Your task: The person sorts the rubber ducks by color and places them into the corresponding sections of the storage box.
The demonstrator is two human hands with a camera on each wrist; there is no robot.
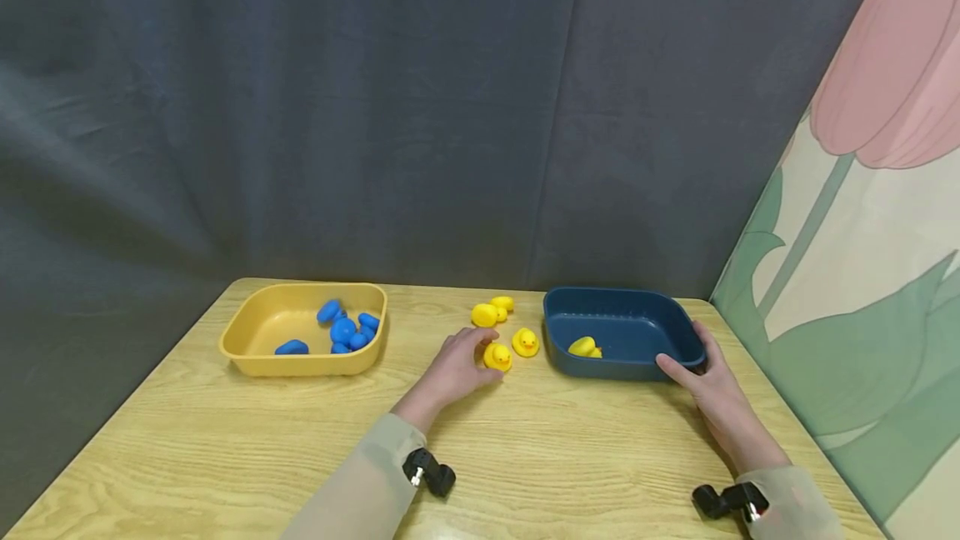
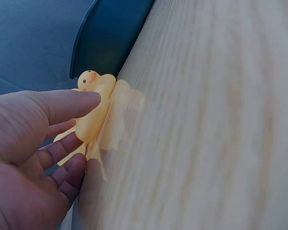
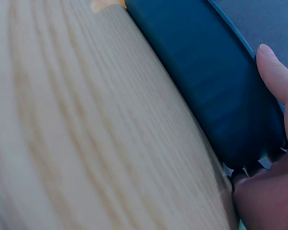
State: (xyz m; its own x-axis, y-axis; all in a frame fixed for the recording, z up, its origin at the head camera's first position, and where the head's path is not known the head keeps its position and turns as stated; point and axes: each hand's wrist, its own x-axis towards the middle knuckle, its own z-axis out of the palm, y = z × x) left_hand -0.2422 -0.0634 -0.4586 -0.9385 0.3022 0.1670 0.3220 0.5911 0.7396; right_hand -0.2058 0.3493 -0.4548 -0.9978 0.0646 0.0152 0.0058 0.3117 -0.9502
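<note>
My left hand (image 1: 455, 369) reaches around a yellow rubber duck (image 1: 497, 357) on the table, thumb on the near side and fingers on the far side. In the left wrist view the thumb passes in front of the duck (image 2: 93, 122); contact is unclear. A second duck (image 1: 526, 342) sits just right of it, with more yellow ducks (image 1: 484, 316) behind. My right hand (image 1: 718, 398) holds the near right corner of a dark blue bin (image 1: 615, 368), thumb at the rim and fingers round the outside. One yellow duck (image 1: 582, 347) lies in that bin.
A yellow bin (image 1: 292, 366) stands on the left with several rounded blue toys (image 1: 342, 330) in it. Both bins rest on the wooden table (image 1: 540, 457). A dark grey curtain (image 1: 450, 148) hangs behind, and a flower-patterned wall covering (image 1: 847, 298) borders the right side.
</note>
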